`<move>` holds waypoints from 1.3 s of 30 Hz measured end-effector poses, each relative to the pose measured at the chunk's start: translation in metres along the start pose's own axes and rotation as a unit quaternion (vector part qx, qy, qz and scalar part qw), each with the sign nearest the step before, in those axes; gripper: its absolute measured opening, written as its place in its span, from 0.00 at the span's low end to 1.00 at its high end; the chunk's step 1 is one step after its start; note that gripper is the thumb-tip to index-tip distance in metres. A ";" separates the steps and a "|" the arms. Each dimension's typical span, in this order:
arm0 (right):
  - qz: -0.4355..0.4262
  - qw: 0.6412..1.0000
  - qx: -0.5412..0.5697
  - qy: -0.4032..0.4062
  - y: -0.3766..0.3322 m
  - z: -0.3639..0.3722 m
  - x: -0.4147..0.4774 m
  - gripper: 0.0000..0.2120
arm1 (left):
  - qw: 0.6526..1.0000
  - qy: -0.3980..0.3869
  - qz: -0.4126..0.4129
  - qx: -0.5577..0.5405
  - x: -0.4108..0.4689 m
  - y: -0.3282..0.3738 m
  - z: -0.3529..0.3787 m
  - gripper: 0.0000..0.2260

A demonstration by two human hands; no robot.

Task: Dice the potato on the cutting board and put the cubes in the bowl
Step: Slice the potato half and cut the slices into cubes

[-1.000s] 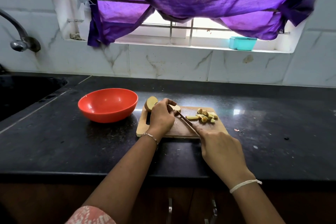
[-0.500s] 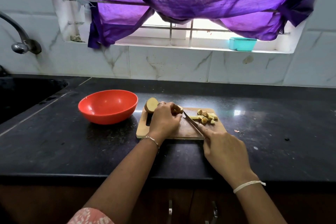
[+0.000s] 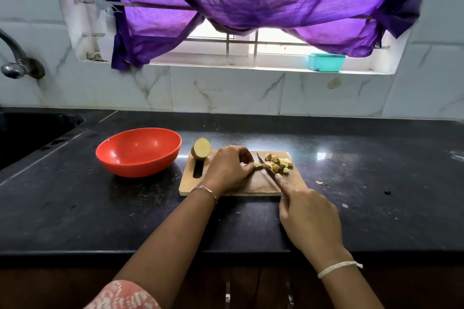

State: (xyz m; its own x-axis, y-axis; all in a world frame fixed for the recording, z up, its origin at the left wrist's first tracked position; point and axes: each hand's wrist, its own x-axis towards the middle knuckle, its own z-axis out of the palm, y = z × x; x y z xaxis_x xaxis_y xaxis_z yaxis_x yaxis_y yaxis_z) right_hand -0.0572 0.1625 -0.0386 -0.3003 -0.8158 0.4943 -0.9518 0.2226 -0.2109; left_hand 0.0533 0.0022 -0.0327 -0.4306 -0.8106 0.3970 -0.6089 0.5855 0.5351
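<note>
A wooden cutting board [image 3: 241, 187] lies on the black counter. At its far left corner a cut potato half [image 3: 201, 149] stands with its pale face toward me. My left hand [image 3: 227, 168] curls over a small potato strip [image 3: 256, 164] and holds it down on the board. My right hand [image 3: 305, 218] grips a knife [image 3: 265, 166], forefinger along the blade's back, with the edge down just right of the strip. Several potato cubes [image 3: 277, 163] lie heaped at the board's far right. An empty orange bowl [image 3: 138, 151] sits left of the board.
A dark sink [image 3: 30, 130] and a tap [image 3: 15, 63] are at the far left. A teal container [image 3: 326, 61] stands on the windowsill under a purple curtain. Small scraps [image 3: 321, 182] lie on the counter right of the board. The counter's front edge runs below my wrists.
The knife has shifted right along the board, toward the heap of cubes. My left hand has slid right with the strip, whose end now shows at my fingertips.
</note>
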 end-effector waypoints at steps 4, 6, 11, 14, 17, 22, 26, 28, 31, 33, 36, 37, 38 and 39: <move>-0.008 0.999 -0.031 -0.012 0.001 0.004 0.001 0.23 | 1.000 -0.002 -0.015 -0.015 -0.001 -0.006 0.000 0.05; -0.010 0.999 -0.035 -0.014 0.001 0.005 0.001 0.23 | 1.000 0.000 -0.021 -0.010 -0.001 -0.008 0.000 0.04; -0.016 0.999 -0.046 -0.021 0.001 0.005 0.002 0.23 | 1.000 -0.005 -0.011 0.009 -0.002 -0.009 0.002 0.08; -0.021 0.996 -0.076 -0.032 -0.001 0.005 0.002 0.24 | 1.000 -0.009 -0.007 0.025 -0.002 -0.007 0.003 0.07; -0.025 0.994 -0.096 -0.041 -0.005 0.005 0.002 0.26 | 1.000 -0.005 -0.004 0.022 -0.002 -0.007 0.003 0.06; -0.031 0.993 -0.108 -0.034 -0.011 0.005 0.002 0.25 | 1.000 0.009 -0.010 0.016 -0.005 -0.009 -0.002 0.06; -0.015 0.998 -0.065 -0.018 -0.009 0.005 -0.001 0.27 | 0.999 0.016 -0.034 0.001 -0.006 -0.010 -0.004 0.09; -0.018 0.999 -0.044 -0.009 -0.008 0.004 -0.004 0.27 | 0.999 0.016 -0.048 -0.005 -0.005 -0.010 -0.003 0.09; -0.035 0.999 -0.028 -0.013 -0.010 -0.001 -0.007 0.26 | 0.998 0.007 -0.056 -0.006 -0.004 -0.010 -0.003 0.08; -0.039 0.999 -0.021 -0.017 -0.012 -0.003 -0.009 0.26 | 0.998 0.000 -0.056 -0.008 -0.004 -0.010 -0.003 0.07; -0.036 0.999 -0.009 -0.017 -0.016 -0.003 -0.011 0.24 | 0.999 -0.002 -0.053 -0.002 -0.005 -0.010 -0.003 0.07; -0.033 0.999 -0.004 -0.017 -0.017 -0.002 -0.012 0.23 | 0.999 0.000 -0.051 0.001 -0.005 -0.010 -0.003 0.07; -0.033 0.999 -0.003 -0.018 -0.018 -0.002 -0.013 0.23 | 0.999 0.002 -0.050 0.002 -0.005 -0.009 -0.003 0.06; -0.035 0.999 -0.007 -0.017 -0.019 -0.001 -0.013 0.24 | 0.999 0.004 -0.050 0.002 -0.006 -0.009 -0.003 0.06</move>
State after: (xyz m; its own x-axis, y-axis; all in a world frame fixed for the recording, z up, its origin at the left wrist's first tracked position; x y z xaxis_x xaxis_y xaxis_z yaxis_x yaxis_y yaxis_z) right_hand -0.0352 0.1692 -0.0398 -0.2303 -0.8475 0.4782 -0.9714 0.1707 -0.1654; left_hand 0.0632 0.0014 -0.0378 -0.3614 -0.8652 0.3477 -0.6513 0.5010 0.5699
